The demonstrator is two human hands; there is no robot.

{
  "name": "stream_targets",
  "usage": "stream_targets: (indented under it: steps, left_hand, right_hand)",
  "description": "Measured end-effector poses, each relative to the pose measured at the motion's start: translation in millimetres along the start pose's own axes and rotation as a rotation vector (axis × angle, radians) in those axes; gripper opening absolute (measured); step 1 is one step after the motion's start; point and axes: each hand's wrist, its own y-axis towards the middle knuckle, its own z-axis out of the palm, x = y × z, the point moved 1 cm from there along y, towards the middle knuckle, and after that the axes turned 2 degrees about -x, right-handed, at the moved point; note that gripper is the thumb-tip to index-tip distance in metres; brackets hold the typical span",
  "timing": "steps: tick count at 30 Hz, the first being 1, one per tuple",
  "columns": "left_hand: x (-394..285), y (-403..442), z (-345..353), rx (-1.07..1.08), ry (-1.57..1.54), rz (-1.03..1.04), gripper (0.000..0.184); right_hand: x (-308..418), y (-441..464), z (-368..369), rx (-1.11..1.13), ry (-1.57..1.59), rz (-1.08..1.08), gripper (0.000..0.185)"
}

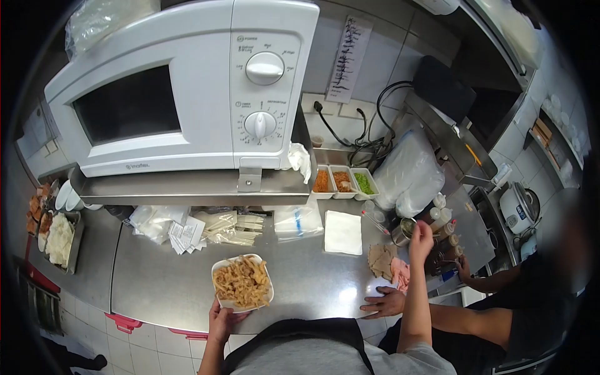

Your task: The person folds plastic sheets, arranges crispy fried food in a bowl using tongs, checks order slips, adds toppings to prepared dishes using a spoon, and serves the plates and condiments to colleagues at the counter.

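Observation:
My left hand [223, 320] grips the lower left rim of a white bowl [271, 289], holding it near the front edge of the steel counter. Golden-brown fried strips or pieces [242, 282] fill the bowl; their exact kind is unclear. My right hand [420, 242] is stretched out to the right, its fingers closed at the top of a small metal cup [400, 237]. What the fingers hold there is hidden or too small to tell. Several squeeze bottles [442, 219] stand just beyond that hand. Below the cup lie brown and pink cloths [382, 261].
A co-worker at the right rests one hand [384, 302] on the counter and has another hand [463, 270] by the bottles. A microwave [206, 37] stands on a shelf above. Behind lie napkins [343, 233], wrapped chopsticks [231, 227] and topping trays [364, 182].

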Motion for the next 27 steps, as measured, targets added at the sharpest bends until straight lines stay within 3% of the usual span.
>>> stream_targets:
  steps: [3,5,9,11,13,15,17,18,21,22,25,27]
  left_hand:
    - [13.1,4.6,-5.4,0.010,0.042,-0.026,0.060]
    - [21.1,3.5,-8.1,0.025,-0.001,-0.004,0.058]
    - [26.7,2.3,-11.5,-0.010,-0.024,-0.006,0.059]
    - [33.1,7.2,-22.6,-0.008,0.012,-0.020,0.060]
    - [25.5,1.5,-10.6,0.016,-0.043,0.016,0.045]
    - [34.2,7.6,-23.9,0.042,-0.064,0.000,0.056]
    - [58.4,15.2,-54.1,-0.045,0.067,-0.039,0.051]
    - [60.4,18.6,-54.2,-0.058,0.053,-0.018,0.051]
    - [56.3,18.0,-46.1,-0.078,0.036,0.009,0.049]
    - [54.6,19.1,-45.6,-0.073,0.047,0.002,0.048]
    - [32.9,6.2,-28.9,-0.109,0.104,-0.088,0.048]
    - [28.5,2.4,-23.2,-0.088,0.091,-0.110,0.050]
  right_hand:
    - [75.5,43.1,62.1,0.240,0.239,0.038,0.020]
    - [120.4,75.9,103.8,0.343,0.336,-0.128,0.024]
    - [187.0,149.0,191.4,0.476,0.546,-0.091,0.034]
    - [189.3,197.3,244.9,0.407,0.463,-0.103,0.056]
    - [200.6,240.3,275.2,0.364,0.444,0.037,0.071]
    - [215.9,262.3,287.5,0.322,0.496,0.160,0.083]
    - [235.4,268.0,287.6,0.286,0.612,0.266,0.092]
    - [231.3,275.8,303.5,0.230,0.589,0.298,0.088]
    - [251.9,275.6,294.2,0.368,0.643,0.322,0.078]
    - [246.3,283.5,308.2,0.375,0.724,0.195,0.061]
    - [249.6,291.5,299.9,0.525,0.976,0.314,0.051]
    - [260.8,294.0,269.1,0.457,0.801,0.156,0.043]
